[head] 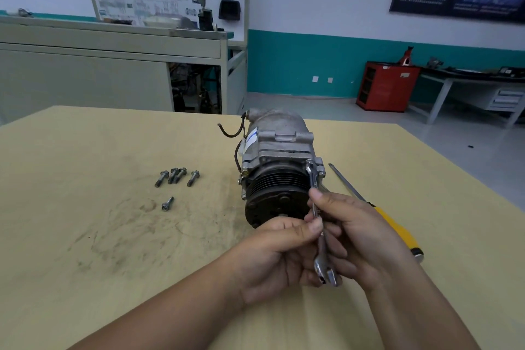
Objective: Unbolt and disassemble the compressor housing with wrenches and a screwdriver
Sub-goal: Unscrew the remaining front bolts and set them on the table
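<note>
Both your hands are on the wrench (323,253). Your left hand (278,253) pinches its shank between thumb and fingers, and your right hand (360,236) curls round it from the other side. Its far end sits on a bolt at the right flange of the compressor (278,156), which lies in the middle of the table (113,236), pulley toward you. Nothing steadies the compressor, so a hard pull may roll it, or slip the wrench off and round the head; your knuckles are near the pulley. The screwdriver (397,229) lies just beside the compressor, in your right hand's likely swing. Five bolts (174,175) lie loose, well apart to the left; a jolt could scatter them.
</note>
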